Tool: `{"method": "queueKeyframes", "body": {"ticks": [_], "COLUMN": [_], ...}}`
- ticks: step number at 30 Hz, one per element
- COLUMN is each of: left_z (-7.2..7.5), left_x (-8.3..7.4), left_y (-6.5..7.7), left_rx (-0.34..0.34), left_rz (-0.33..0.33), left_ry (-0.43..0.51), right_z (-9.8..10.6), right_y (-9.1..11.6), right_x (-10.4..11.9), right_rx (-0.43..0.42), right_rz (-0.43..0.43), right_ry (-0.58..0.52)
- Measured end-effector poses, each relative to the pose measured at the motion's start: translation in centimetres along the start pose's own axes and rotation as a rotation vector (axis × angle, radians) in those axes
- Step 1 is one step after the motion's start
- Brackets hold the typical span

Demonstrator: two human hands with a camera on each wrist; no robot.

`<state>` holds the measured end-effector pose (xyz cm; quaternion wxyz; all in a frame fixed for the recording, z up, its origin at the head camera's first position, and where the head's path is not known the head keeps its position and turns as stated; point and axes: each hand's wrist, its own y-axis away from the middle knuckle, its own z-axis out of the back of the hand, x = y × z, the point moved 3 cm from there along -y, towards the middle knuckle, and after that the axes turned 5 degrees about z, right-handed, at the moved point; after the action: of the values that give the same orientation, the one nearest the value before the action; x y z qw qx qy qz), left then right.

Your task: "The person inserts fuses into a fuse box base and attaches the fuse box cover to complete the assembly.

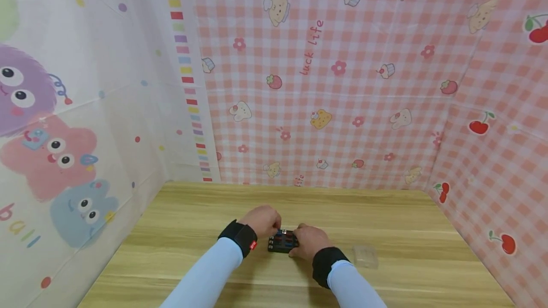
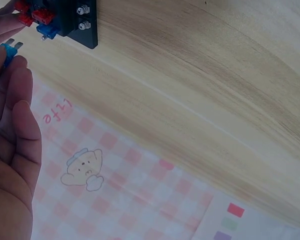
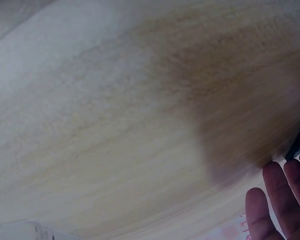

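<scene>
A black fuse block [image 1: 281,249] lies on the table between the two hands, with red and blue blade fuses in its slots. In the left wrist view its dark base [image 2: 88,37] shows metal screw terminals, beside red fuses [image 2: 43,16] and a blue fuse [image 2: 47,31]. My left hand [image 1: 262,221] pinches a separate light-blue blade fuse [image 2: 10,52] between thumb and forefinger, its two metal prongs pointing toward the block. On the opposite side, my right hand [image 1: 313,243] grips the block's right end, thumb at the near edge and fingers at the far edge.
A clear plastic cover [image 1: 365,256] lies on the wooden table [image 1: 192,246] to the right of the right hand. Patterned cloth [image 1: 325,146] hangs along the table's back edge, with more cloth at both sides.
</scene>
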<state>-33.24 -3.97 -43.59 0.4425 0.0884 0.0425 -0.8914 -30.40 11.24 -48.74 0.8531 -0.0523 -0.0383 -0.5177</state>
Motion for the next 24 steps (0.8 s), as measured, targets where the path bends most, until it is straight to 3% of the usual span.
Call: {"method": "queueKeyframes", "body": {"ticks": [12, 24], "left_z": [-0.6, -1.5], "left_x": [0.0, -0.3], "left_y": [0.0, -0.2], "left_rx": [0.018, 0.029], "left_rz": [-0.023, -0.045], "left_ry": [-0.005, -0.003], "right_z": [-0.2, -0.1], "right_y": [-0.1, -0.1], "right_x": [0.0, 0.0], "right_rx": [0.02, 0.01], "right_rz": [-0.035, -0.018], "right_ry": [-0.065, -0.056]}}
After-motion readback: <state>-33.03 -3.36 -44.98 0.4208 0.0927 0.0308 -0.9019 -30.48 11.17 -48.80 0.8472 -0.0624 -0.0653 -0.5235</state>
